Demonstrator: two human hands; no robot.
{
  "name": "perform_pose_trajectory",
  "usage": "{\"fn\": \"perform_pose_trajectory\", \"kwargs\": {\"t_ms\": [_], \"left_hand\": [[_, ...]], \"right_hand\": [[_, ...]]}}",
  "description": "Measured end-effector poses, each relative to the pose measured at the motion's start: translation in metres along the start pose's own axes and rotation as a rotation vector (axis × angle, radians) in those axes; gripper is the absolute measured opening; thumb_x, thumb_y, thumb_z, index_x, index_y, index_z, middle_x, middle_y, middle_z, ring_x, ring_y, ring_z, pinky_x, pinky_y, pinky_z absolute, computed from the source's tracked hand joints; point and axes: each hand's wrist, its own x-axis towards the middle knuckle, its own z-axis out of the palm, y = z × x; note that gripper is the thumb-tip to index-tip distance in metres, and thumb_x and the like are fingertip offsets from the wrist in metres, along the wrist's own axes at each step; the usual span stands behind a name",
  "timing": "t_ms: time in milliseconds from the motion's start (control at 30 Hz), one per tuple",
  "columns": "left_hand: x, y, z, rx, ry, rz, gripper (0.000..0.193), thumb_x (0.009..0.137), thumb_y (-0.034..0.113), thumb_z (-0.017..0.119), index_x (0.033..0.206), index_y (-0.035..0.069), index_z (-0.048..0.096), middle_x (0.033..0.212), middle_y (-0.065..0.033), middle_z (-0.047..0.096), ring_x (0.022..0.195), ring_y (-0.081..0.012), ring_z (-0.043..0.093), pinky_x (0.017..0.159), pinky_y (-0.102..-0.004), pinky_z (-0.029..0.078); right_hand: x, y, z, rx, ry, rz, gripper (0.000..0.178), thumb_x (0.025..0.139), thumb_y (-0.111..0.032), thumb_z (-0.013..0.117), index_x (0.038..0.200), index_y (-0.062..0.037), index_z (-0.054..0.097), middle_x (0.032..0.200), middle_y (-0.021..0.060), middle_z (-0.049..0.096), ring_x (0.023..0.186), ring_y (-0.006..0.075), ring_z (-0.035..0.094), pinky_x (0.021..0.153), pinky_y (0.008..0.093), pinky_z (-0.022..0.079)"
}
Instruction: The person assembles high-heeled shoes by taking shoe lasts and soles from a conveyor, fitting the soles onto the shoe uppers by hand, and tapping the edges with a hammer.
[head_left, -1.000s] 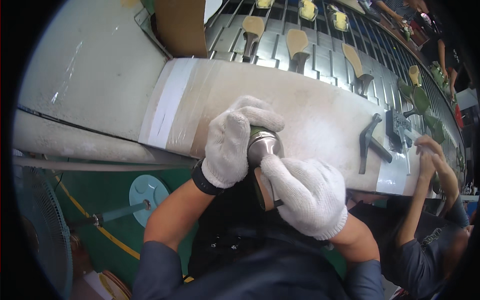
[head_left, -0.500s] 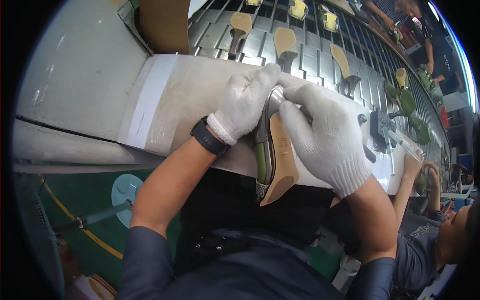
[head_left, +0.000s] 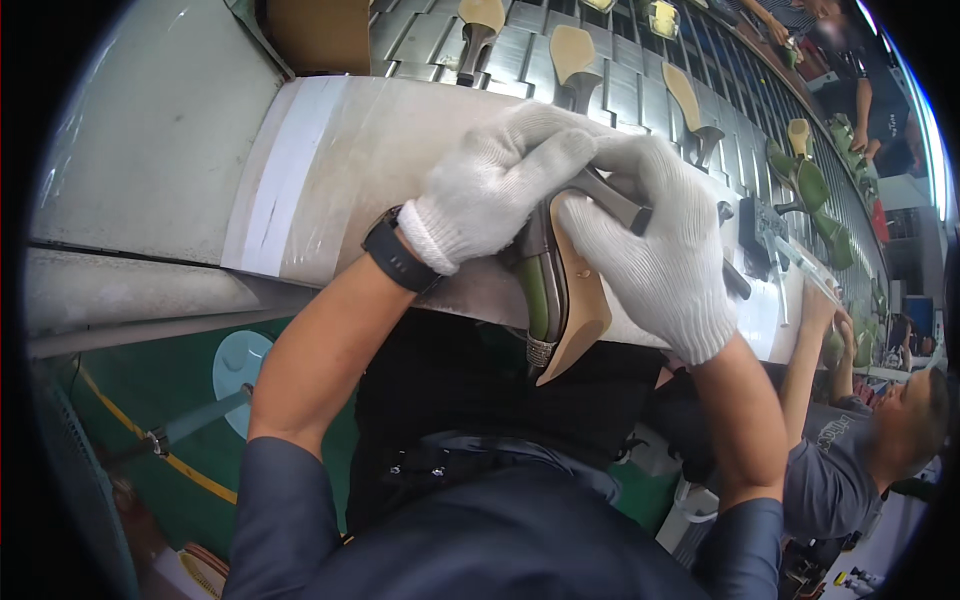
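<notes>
Between my gloved hands is a high-heeled shoe (head_left: 581, 325), its tan sole facing up and its toe, with a sparkly band, pointing toward my body. Green and dark grey upper shows along its left side. My left hand (head_left: 492, 188) is closed around the back end of the shoe. My right hand (head_left: 668, 245) lays its thumb on the sole, with its fingers curled over the grey heel (head_left: 613, 200). Part of the heel and the shoe's back is hidden by the gloves.
A pale worktop (head_left: 345, 200) lies under my hands, beside a slatted metal conveyor (head_left: 530, 60). Tan soles with heels (head_left: 575, 60) rest on it, and green shoes (head_left: 810, 185) lie farther right. A co-worker (head_left: 850, 450) sits at the right, near a dark tool (head_left: 762, 240).
The shoe has turned slightly, and its grey heel now shows between my hands. My left fingers reach farther over the shoe's back; my right fingers have curled around the heel.
</notes>
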Motion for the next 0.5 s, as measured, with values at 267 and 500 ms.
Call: {"fn": "perform_pose_trajectory", "kwargs": {"t_ms": [267,500], "left_hand": [[-0.016,0.004,-0.016,0.158,-0.104,0.078,0.04,0.117,0.033,0.062,0.144,0.004,0.069,0.133,-0.0056,0.072,0.125,-0.0146,0.066,0.113,-0.0332,0.051],[-0.015,-0.001,-0.015,0.321,-0.102,0.204,0.06,0.094,0.028,0.09,0.144,0.005,0.067,0.134,-0.0157,0.069,0.127,-0.0272,0.067,0.113,-0.041,0.053]], "right_hand": [[-0.027,0.005,-0.012,0.398,-0.429,0.712,0.033,0.099,-0.029,0.083,0.088,0.0016,0.078,0.073,-0.002,0.067,0.067,0.0062,0.058,0.06,0.0293,0.048],[-0.03,0.024,-0.004,0.647,-0.382,0.86,0.031,0.099,-0.028,0.085,0.097,0.0022,0.078,0.071,-0.0014,0.065,0.064,0.0079,0.059,0.058,0.029,0.048]]}}
